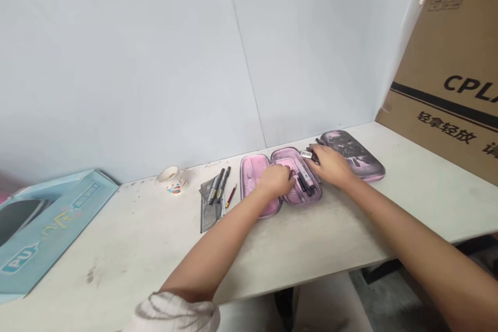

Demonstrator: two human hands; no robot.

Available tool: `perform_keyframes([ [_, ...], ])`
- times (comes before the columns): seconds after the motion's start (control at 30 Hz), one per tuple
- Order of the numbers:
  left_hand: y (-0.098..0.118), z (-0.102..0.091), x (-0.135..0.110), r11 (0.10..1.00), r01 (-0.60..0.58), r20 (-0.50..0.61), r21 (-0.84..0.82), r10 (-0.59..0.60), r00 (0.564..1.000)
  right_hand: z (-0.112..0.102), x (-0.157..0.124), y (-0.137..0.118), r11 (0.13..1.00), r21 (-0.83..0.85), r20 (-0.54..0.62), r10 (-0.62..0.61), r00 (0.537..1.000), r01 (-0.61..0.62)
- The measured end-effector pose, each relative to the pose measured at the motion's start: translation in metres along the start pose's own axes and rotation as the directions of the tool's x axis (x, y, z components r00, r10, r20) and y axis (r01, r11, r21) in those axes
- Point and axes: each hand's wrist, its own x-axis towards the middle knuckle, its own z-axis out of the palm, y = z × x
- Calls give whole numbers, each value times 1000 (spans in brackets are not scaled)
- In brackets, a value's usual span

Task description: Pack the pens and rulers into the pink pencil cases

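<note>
The open pink pencil case (251,182) is lying on the white table (272,264) ahead of you, a bit to your right, and its long side is running from left to right, going up a little at the right end. Your left hand (276,180) is coming down over the middle of the case, with the fingers curling in, and you cannot tell from this view if they are holding anything. Your right hand (330,165) is reaching over the right end of the case, so your left hand is the one nearer to the middle. Its fingers are bent and touching a small white and black thing (307,154), but you cannot tell if they are gripping it. Black pens (304,182) are lying inside the right half of the case. A flat case with a dark picture (356,153) is sitting just past your right hand. To the left of the pink case, two black pens (218,185) and a red pencil (231,196) are lying near a metal ruler (210,212), and a small paper cup (171,179) is standing farther along.
</note>
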Motion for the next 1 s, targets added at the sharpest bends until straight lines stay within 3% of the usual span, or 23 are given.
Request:
perform_keyframes([
  [0.1, 7, 3, 9, 981, 165, 45, -98, -161, 986, 10, 23, -4, 1000, -12, 44, -27, 999, 28],
  [0.2, 10, 6, 9, 961, 225, 42, -161, -221, 974, 21, 47, -16, 994, -57, 86, -88, 992, 93],
  [0.33, 14, 6, 0, 977, 109, -27, -183, -116, 993, 37, 66, -27, 984, -91, 142, -138, 980, 151],
  [0.5, 11, 4, -18, 962, -8, -117, -272, -25, 993, 44, 71, -32, 984, -76, 169, -145, 975, 160],
  [0.6, -8, 0, -37, 948, -19, -180, -316, -40, 983, 39, 68, -41, 977, -60, 161, -194, 968, 206],
  [0.7, -42, -2, -63, 958, 49, -179, -282, -103, 978, 32, 62, -57, 963, -32, 132, -261, 956, 267],
  [0.87, -96, 6, -107, 962, 266, -198, -66, -274, 941, 32, 49, -101, 931, 1, 110, -363, 925, 365],
  [1.0, -113, 21, -125, 954, 296, -147, 41, -288, 946, 39, 38, -138, 908, 31, 111, -418, 902, 417],
])
